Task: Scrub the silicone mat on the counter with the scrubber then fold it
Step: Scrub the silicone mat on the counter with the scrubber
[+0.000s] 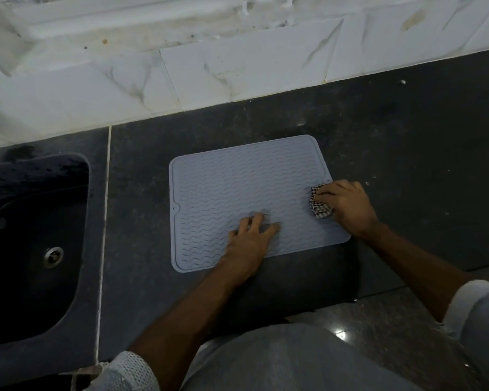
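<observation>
Head view, looking down on a dark counter (378, 142).

- Mat (232, 193): grey, ribbed with wavy lines, laid flat and unfolded on the counter. Far edge near the white tiled wall (209, 71) but apart from it. Near edge close to the counter's front edge.
- Left hand (247, 244): rested palm-down on the near middle of the mat. Fingers (256, 221) straight and slightly spread, tips pressed onto the ribs. Wrist and forearm crossed over the mat's near edge.
- Right hand (345, 204): placed at the right edge of the mat, partly over the mat and partly over the bare counter. Fingers curled and held together around a scrubber (319, 208).
- Scrubber: small, bunched, checked dark and light. Seen between the fingertips and the mat surface, touching the mat near its right edge. Most of it hidden under the hand.
- Sink (37, 244): dark basin with a metal drain (53, 256), set left of the mat, apart from it across a pale seam (105, 221) in the counter.
- Sleeves: pale cuffs seen on both forearms, well clear of the mat on its near side.
</observation>
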Available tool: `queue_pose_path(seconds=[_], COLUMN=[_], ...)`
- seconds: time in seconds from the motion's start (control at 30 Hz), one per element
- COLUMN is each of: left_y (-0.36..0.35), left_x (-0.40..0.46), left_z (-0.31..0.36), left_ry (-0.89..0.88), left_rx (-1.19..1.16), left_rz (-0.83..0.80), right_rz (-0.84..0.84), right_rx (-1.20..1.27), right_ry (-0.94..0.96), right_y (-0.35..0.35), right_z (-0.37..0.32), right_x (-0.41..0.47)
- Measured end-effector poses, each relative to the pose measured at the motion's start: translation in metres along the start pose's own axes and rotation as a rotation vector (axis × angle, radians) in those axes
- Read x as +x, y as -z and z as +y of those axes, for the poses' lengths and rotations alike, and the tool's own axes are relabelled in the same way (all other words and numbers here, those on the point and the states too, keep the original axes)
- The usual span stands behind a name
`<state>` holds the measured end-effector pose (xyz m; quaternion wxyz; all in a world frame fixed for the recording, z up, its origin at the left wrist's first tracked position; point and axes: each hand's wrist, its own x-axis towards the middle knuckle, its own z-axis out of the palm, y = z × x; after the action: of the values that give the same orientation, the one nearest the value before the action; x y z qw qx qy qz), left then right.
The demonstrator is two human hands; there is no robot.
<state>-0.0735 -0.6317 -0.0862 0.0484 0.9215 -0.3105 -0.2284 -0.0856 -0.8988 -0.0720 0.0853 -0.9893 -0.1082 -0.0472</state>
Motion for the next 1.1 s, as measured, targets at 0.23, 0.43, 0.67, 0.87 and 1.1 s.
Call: queue_pose_path(seconds=[0.23,0.43,0.67,0.87,1.1], left_y=[-0.008,-0.001,-0.003,-0.006,-0.006], left_x=[-0.02,-0.029,-0.028,-0.026,-0.025], left_z=[-0.014,-0.032,-0.035,-0.031,-0.033], left_ry=[0.079,0.159,0.159,0.183,0.176], left_rx=[-0.175,-0.178,-0.197,-0.189,-0.153], left_rz=[0.159,0.123,0.112,0.12,0.133], right_rz=[0.001,0.028,-0.048,-0.012,0.001], right_rx=[0.041,0.079,0.004,-0.007,0.082], right_ry=[-0.114,0.079,0.213,0.117,0.2], right_y=[-0.001,-0.011,-0.02,-0.008,-0.034], right_z=[-0.012,-0.075,-0.073,-0.039,-0.113], right_x=[0.009,0.038,0.032,0.022,0.056])
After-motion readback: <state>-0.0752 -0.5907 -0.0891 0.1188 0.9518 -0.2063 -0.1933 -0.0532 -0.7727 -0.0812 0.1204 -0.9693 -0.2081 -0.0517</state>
